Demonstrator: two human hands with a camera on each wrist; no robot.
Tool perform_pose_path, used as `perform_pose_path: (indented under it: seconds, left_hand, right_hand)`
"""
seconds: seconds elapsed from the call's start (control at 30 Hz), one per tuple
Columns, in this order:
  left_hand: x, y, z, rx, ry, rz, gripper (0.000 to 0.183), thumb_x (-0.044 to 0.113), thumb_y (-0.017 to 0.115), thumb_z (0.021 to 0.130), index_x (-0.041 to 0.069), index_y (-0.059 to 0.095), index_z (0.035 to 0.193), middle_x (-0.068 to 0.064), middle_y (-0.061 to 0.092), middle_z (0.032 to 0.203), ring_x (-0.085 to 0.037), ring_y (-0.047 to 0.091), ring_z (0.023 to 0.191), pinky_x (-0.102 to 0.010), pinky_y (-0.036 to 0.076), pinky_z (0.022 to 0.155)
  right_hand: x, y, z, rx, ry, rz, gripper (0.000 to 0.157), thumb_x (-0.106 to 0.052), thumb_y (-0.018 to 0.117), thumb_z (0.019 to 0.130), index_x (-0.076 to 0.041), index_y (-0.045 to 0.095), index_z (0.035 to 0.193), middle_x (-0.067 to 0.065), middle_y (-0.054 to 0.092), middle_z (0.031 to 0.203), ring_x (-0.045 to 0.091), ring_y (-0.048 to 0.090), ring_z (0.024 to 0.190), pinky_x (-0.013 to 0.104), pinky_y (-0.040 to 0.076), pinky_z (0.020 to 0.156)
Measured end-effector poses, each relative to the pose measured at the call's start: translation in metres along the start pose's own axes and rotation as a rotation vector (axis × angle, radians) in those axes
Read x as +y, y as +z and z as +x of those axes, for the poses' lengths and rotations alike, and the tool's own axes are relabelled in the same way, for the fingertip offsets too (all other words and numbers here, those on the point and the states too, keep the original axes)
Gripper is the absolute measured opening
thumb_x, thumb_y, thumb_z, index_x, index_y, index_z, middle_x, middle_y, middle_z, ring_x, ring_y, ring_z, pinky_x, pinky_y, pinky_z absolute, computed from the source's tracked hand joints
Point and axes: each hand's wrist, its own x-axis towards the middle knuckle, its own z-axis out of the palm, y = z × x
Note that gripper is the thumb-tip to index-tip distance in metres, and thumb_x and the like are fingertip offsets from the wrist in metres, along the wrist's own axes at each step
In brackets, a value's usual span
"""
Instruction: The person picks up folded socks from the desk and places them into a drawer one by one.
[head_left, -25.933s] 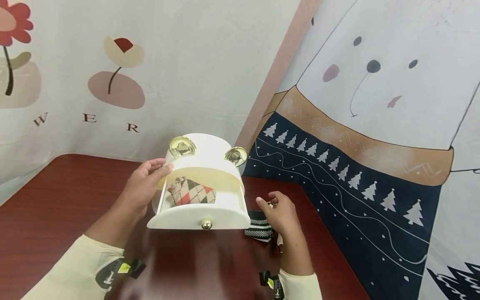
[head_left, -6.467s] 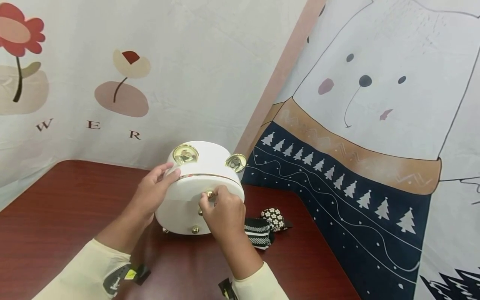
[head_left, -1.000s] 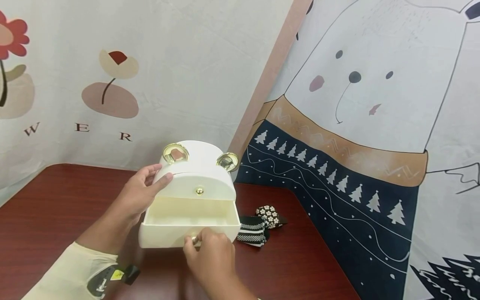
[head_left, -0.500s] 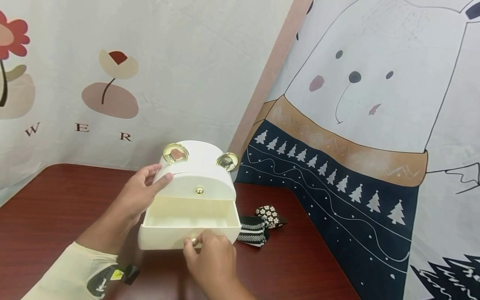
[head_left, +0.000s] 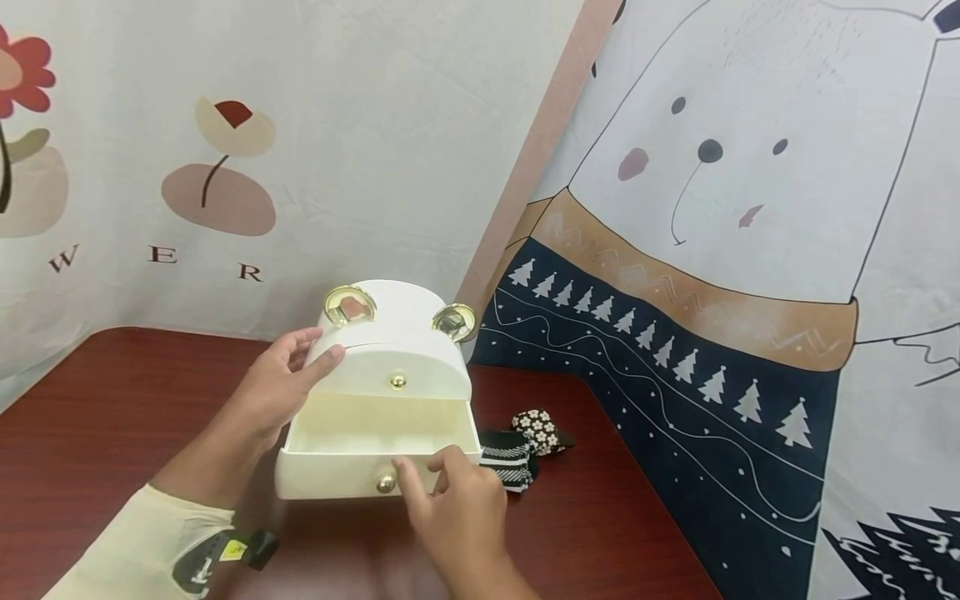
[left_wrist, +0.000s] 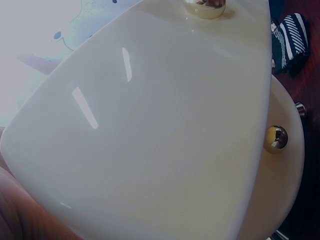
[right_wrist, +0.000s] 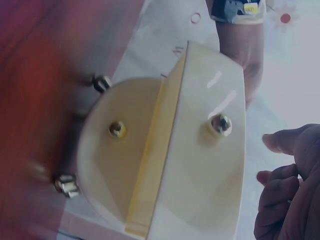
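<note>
Two hands work at a white drawer box (head_left: 405, 310) on a reddish-brown bench (head_left: 105, 442). The left hand (head_left: 277, 383) grips the box's left side, thumb along the curved upper edge. The right hand (head_left: 463, 508), loosely bent with thumb and fingers apart, hovers beside the gold knob (head_left: 386, 482) of the pulled-out middle drawer (head_left: 330, 476). Right of the box lie striped cloth (head_left: 507, 459) and a flower-patterned bundle (head_left: 537, 428).

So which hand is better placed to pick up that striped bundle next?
Probably the right hand: it holds nothing and is near the striped bundle, while the left hand grips the white box from the other side.
</note>
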Motion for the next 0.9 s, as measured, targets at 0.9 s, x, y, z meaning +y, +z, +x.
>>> perform_pose_path:
  seconds: [0.9]
  left_hand:
    - [0.0,0.001,0.001,0.007,-0.008,-0.005,0.09,0.051,0.057,0.112,0.006,0.012,0.176,-0.03,0.022,0.178,-0.048,0.035,0.158,-0.061,0.039,0.125]
  right_hand:
    - [0.074,-0.002,0.011,0.106,0.211,0.13,0.022,-0.001,0.077,0.094,-0.001,0.072,0.116,0.003,0.059,0.075,0.012,0.054,0.062,0.019,0.048,0.057]
